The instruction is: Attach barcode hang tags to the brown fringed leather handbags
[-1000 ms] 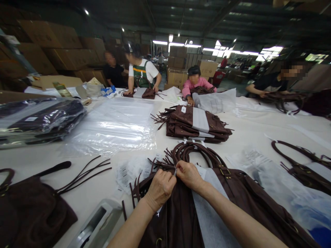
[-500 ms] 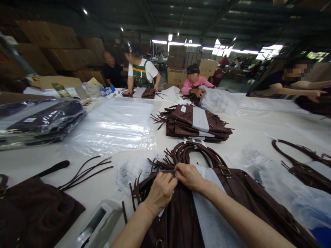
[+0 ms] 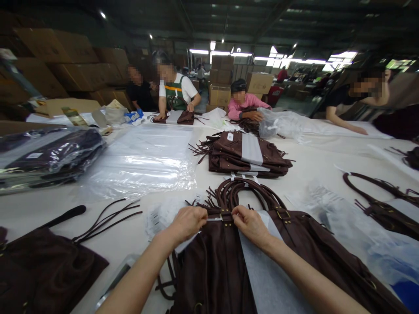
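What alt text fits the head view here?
Left hand and right hand pinch the top edge of a brown fringed bag on a white table; a bag stack lies beyond.

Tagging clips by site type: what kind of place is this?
Likely a bag factory's packing floor: cartons stacked along the wall, piled brown bags on a long table, and clear polybags laid out.

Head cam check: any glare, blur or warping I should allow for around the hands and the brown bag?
Head view: both hands, left hand and right hand, and the brown bag read sharp; ceiling lights blow out; clear plastic sheets glare; edges bow, wide-angle distortion.
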Available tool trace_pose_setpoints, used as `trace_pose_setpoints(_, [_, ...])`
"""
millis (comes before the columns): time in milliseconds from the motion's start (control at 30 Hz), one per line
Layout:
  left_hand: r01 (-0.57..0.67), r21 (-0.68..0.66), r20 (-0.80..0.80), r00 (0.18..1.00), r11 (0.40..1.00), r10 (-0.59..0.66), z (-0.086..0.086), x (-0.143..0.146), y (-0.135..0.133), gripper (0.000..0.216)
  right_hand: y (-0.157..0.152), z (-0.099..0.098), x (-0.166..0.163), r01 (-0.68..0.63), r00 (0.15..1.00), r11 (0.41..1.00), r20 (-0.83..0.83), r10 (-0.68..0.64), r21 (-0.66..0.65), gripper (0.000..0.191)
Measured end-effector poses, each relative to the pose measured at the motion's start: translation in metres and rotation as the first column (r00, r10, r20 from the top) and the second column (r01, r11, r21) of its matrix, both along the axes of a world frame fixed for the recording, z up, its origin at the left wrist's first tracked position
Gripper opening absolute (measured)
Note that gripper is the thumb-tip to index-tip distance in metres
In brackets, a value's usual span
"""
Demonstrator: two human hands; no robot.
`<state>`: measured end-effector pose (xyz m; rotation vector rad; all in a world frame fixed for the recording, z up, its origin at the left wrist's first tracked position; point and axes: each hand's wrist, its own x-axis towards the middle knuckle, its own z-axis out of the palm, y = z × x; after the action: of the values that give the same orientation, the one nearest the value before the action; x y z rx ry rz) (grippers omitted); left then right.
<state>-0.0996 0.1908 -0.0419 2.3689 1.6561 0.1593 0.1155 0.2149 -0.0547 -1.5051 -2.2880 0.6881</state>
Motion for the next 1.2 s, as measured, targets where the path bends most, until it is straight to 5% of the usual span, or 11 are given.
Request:
trace_pose_setpoints(167, [0.011,0.02,-0.086,0.996,1.0,-0.009,0.004,-0.012,0.027,0.016,0.0,0.006,0.014,0.022,0.999,0.999,-0.034,-0.023,-0.029,0.017])
trace_pose_setpoints(367, [-0.075,0.141,-0.083,0.993,0.987,0.087,-0.006,0.007,0.043,0.019,-0.004,0.02,0.025,-0.041,0.998,0.999,0.055,0.042,-0.033,0.02])
trace_pose_setpoints(500, [-0.223,0.172,0.0,0.974,0.959,0.226,-0.013,0.025,0.029,0.032,-0.002,0.028,0.032,-0.07,0.984,0.998,0.164,0.069,-0.004,0.021])
trace_pose_setpoints(600, [-0.295,0.106,0.082,0.954,0.95,0.287,-0.017,0.039,0.012,0.015,0.0,0.028,0.032,-0.101,0.978,0.995,0.184,0.102,-0.015,0.022])
trace_pose_setpoints(900, [-0.334,-0.067,0.307,0.89,0.94,0.338,-0.032,0.048,0.0,0.027,0.003,0.015,0.013,-0.123,0.982,0.99,0.134,0.13,-0.062,0.02])
trace_pose_setpoints(1200, [-0.316,0.045,0.311,0.906,0.948,0.288,-0.033,0.053,-0.002,0.008,0.001,0.017,0.004,-0.126,0.978,0.988,0.155,0.138,-0.088,0.019])
